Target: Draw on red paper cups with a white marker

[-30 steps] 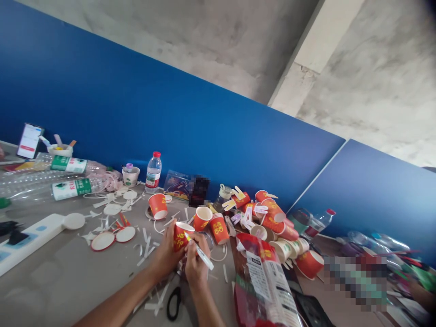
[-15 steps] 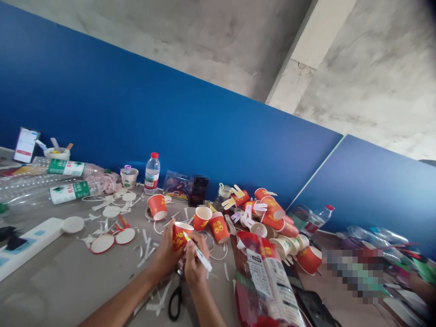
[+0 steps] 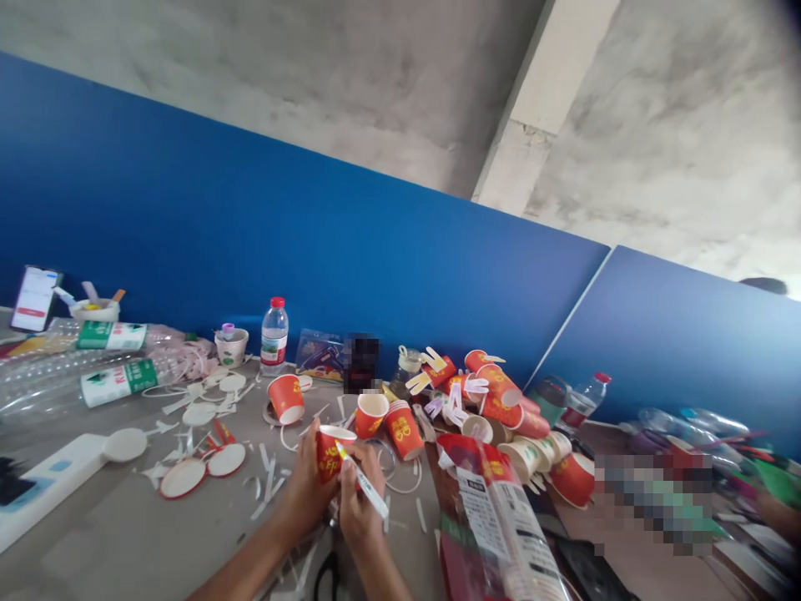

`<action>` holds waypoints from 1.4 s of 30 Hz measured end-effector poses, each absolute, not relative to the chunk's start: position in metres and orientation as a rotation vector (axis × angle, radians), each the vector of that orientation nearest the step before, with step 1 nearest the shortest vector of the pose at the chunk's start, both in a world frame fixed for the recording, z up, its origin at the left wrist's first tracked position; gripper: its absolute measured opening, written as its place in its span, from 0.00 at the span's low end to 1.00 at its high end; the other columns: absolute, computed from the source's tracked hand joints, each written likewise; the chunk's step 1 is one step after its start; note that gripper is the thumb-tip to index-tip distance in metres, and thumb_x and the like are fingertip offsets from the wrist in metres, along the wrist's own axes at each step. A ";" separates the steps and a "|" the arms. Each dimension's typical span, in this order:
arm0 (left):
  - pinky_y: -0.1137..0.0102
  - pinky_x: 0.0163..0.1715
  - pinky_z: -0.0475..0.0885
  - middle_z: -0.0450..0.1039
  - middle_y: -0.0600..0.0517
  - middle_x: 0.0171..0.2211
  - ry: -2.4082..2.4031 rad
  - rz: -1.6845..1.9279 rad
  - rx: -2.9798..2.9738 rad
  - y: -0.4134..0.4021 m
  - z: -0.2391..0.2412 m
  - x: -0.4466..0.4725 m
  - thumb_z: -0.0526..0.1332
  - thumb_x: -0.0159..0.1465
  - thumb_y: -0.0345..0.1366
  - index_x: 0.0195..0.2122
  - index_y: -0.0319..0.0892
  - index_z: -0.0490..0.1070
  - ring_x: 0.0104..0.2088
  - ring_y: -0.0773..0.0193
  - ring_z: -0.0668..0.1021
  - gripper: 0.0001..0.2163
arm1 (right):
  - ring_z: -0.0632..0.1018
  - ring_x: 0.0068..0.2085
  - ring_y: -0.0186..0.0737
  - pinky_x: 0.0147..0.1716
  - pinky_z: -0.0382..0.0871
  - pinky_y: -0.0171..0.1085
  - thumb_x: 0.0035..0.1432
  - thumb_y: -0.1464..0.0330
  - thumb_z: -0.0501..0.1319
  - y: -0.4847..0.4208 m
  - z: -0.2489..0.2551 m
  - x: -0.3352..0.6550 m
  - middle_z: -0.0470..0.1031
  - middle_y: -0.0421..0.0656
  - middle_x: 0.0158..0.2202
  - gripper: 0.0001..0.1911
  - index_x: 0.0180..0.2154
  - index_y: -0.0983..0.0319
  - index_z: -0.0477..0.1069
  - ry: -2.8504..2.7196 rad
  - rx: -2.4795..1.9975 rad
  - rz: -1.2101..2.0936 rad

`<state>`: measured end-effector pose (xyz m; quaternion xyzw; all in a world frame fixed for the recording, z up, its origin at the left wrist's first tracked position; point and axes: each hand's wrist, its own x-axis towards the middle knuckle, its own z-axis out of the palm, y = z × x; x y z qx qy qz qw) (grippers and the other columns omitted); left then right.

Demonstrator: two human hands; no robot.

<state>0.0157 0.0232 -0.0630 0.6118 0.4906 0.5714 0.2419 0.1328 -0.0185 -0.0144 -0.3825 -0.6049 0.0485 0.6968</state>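
My left hand (image 3: pixel 304 492) is wrapped round a red paper cup (image 3: pixel 329 453), holding it just above the grey table (image 3: pixel 118 534). My right hand (image 3: pixel 357 499) grips a white marker pen (image 3: pixel 362 481) with its tip against the cup's side near the rim. Both hands sit low in the middle of the view. Just beyond them stand an upright red cup (image 3: pixel 370 414) and an upturned red cup (image 3: pixel 404 429).
A pile of red cups with paper ears (image 3: pixel 494 409) lies to the right, next to a plastic sleeve of cups (image 3: pixel 494 517). Paper scraps and round cut-outs (image 3: pixel 206 463) litter the left. Water bottles (image 3: pixel 274 336), a power strip (image 3: pixel 43 484), scissors (image 3: pixel 325 576) and a blue partition (image 3: pixel 250 242) surround the spot.
The view has tilted upward slightly, so everything sits lower in the frame. My hands keep holding the cup and the marker in the same way.
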 end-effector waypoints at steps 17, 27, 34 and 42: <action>0.30 0.66 0.82 0.77 0.36 0.64 1.333 1.618 1.752 0.018 -0.053 0.010 0.69 0.61 0.41 0.71 0.45 0.71 0.65 0.32 0.83 0.35 | 0.91 0.41 0.52 0.43 0.87 0.46 0.82 0.59 0.59 -0.020 -0.009 0.131 0.91 0.44 0.42 0.15 0.49 0.47 0.86 -1.353 -0.876 0.179; 0.32 0.67 0.81 0.76 0.35 0.62 1.353 1.573 1.706 0.017 -0.049 0.009 0.70 0.61 0.44 0.72 0.42 0.69 0.64 0.31 0.83 0.38 | 0.86 0.34 0.48 0.36 0.83 0.43 0.79 0.61 0.60 -0.023 0.001 0.132 0.86 0.41 0.35 0.15 0.41 0.50 0.83 -1.367 -0.893 0.166; 0.30 0.65 0.82 0.76 0.34 0.62 1.343 1.557 1.694 0.019 -0.050 0.009 0.71 0.60 0.46 0.72 0.42 0.70 0.64 0.30 0.83 0.38 | 0.84 0.32 0.50 0.33 0.82 0.45 0.79 0.56 0.59 -0.026 0.015 0.128 0.82 0.44 0.32 0.18 0.38 0.51 0.84 -1.334 -0.919 0.176; 0.30 0.66 0.81 0.76 0.35 0.64 1.346 1.591 1.693 0.019 -0.051 0.009 0.71 0.59 0.42 0.73 0.43 0.69 0.66 0.31 0.82 0.39 | 0.83 0.32 0.46 0.33 0.80 0.42 0.79 0.60 0.59 -0.025 0.011 0.135 0.82 0.40 0.33 0.15 0.39 0.52 0.81 -1.338 -0.926 0.147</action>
